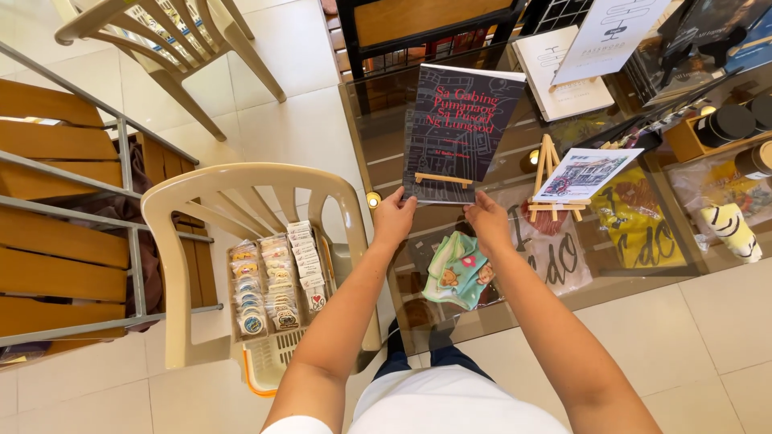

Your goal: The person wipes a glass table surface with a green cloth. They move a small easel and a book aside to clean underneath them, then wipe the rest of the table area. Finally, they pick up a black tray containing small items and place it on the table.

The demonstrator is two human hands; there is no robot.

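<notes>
Glass table [643, 277]: dark book [460, 133] bottom edge between both hands' fingers [402, 201].

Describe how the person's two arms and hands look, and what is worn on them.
Both forearms are bare up to the bottom edge of the picture. The left hand and the right hand wear no gloves, and no ring, watch or bracelet shows. A white garment covers the body; no sleeve is visible.

A white sign [605, 36] leans at the far end of my desk [643, 265]; packets [273, 277] of round stickers fill a chair basket [269, 362].
</notes>
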